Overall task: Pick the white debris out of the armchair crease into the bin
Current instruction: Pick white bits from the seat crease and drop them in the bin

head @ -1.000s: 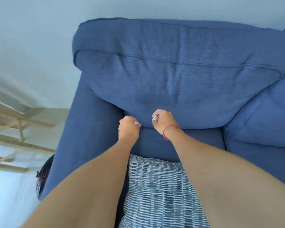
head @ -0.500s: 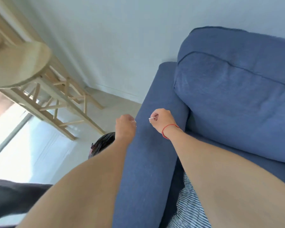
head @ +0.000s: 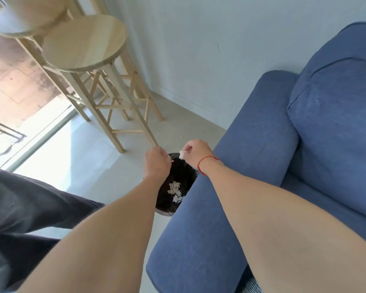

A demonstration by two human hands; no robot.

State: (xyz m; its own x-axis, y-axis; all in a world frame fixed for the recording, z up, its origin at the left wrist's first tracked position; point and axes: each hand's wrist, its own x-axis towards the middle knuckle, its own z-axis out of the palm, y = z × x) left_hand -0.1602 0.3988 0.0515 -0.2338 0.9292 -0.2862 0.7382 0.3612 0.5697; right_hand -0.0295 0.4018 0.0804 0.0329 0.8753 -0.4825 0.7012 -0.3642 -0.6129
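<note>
White debris (head: pixel 175 191) in black bin (head: pixel 184 172); both hands' fingers pinched on scraps above.

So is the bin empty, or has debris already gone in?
Not empty. White scraps lie on the black liner inside the bin. The right hand pinches another piece above it.

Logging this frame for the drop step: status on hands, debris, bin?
Both hands over bin. Right hand pinching white debris; left hand closed, contents barely visible. More white scraps already in bin. Nothing in the way.
</note>
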